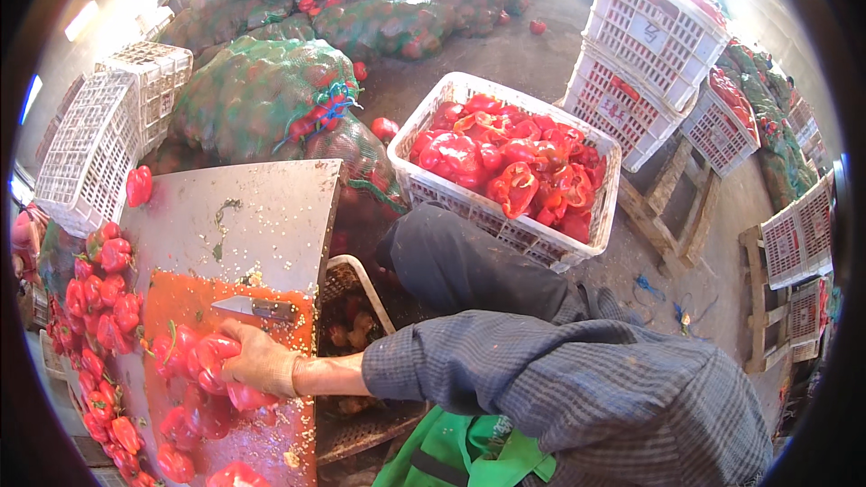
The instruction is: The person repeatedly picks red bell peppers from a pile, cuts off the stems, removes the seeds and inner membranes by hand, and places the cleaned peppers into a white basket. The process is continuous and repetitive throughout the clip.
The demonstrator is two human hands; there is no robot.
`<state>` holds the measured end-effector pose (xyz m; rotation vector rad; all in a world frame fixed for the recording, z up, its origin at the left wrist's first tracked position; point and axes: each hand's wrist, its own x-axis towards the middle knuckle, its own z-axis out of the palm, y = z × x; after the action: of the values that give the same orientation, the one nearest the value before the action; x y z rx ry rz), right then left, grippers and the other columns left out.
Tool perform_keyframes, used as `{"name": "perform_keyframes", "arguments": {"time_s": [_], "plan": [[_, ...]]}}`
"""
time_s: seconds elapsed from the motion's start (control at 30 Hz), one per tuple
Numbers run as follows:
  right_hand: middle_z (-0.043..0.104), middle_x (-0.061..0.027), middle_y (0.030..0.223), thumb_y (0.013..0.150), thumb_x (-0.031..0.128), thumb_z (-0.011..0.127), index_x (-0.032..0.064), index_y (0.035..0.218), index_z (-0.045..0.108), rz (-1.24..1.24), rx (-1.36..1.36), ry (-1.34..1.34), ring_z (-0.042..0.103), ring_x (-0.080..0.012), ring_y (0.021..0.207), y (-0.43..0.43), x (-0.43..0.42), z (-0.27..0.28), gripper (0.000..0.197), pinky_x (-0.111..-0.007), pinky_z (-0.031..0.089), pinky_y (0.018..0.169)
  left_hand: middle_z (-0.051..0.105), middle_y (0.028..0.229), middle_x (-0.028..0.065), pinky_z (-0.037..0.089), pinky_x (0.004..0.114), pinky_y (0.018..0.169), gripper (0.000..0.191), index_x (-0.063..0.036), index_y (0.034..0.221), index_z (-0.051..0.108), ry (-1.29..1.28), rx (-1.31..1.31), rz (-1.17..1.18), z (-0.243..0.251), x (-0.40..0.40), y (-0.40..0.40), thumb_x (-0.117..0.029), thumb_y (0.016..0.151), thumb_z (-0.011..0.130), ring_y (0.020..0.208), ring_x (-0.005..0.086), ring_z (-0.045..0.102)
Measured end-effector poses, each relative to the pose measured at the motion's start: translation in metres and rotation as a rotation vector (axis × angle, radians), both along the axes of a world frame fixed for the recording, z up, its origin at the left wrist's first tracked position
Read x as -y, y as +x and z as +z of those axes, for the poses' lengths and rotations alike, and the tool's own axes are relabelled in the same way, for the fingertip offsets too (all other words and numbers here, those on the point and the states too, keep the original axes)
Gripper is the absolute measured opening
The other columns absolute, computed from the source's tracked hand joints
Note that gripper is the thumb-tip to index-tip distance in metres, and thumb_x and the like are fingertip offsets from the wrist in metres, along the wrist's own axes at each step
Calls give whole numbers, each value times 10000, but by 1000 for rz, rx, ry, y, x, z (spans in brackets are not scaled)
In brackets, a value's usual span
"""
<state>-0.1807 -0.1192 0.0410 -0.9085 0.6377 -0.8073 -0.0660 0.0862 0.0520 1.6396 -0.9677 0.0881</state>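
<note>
My right hand point(260, 360), in a tan glove, reaches over an orange cutting board point(298, 446), its fingers curled on a glossy red bell pepper point(215, 355). More red peppers, some blurred, lie under and beside it. Just above the hand, a knife point(254, 306) with a pale blade and dark handle rests on the board, its tip to the left. Pale seeds are scattered over the board and the metal tabletop point(270, 216). Whole red peppers point(111, 304) are heaped along the table's far left side. My left hand is out of view.
A white plastic crate point(507, 230) of cut red peppers stands beside my leg. Another crate point(345, 264) with scraps sits below the table edge. Green mesh sacks point(257, 95) of peppers are behind. Stacked crates point(649, 34) and wooden pallets point(697, 203) stand right; empty crates point(95, 142), left.
</note>
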Motion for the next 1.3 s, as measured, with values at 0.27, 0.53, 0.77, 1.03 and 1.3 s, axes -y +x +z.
{"name": "perform_keyframes", "arguments": {"time_s": [0.27, 0.53, 0.77, 1.03, 1.3], "plan": [[583, -261, 1238, 768, 296, 770, 22, 1272, 529, 312, -283, -985, 580, -386, 1175, 8, -31, 17, 622, -448, 476, 984, 601, 853, 94, 460, 286, 517, 265, -11, 1129, 587, 108, 509, -49, -33, 35, -18, -90, 876, 578, 629, 160, 570], [611, -220, 1189, 754, 263, 781, 37, 1229, 569, 349, -322, -1105, 610, -356, 1106, 28, -34, 5, 567, -431, 507, 930, 596, 1016, 118, 515, 288, 645, 453, -19, 1347, 491, 54, -326, 67, -14, 30, -12, -101, 907, 561, 764, 181, 613], [673, -170, 1157, 766, 166, 833, 42, 1302, 591, 171, -362, -1094, 640, -238, 1087, 23, -17, -13, 601, -352, 514, 943, 583, 1251, 186, 461, 351, 979, 474, 24, 1259, 561, 186, -24, 310, 34, -68, -5, -72, 803, 649, 1134, 267, 581], [631, -176, 1260, 798, 155, 744, 70, 1395, 524, 281, -496, -1206, 618, -267, 1148, 23, -18, -55, 642, -371, 476, 994, 651, 1126, 143, 528, 314, 893, 648, 55, 1360, 491, 415, -38, 975, 4, -278, 12, -49, 770, 740, 1027, 225, 629], [572, -159, 1330, 845, 123, 695, 42, 1429, 473, 169, -522, -1238, 543, -267, 1235, 15, -28, -49, 631, -376, 405, 1064, 640, 1177, 258, 502, 422, 926, 586, 14, 1298, 566, 969, 94, 1158, -60, -352, 48, -295, 834, 747, 1086, 395, 621]]}}
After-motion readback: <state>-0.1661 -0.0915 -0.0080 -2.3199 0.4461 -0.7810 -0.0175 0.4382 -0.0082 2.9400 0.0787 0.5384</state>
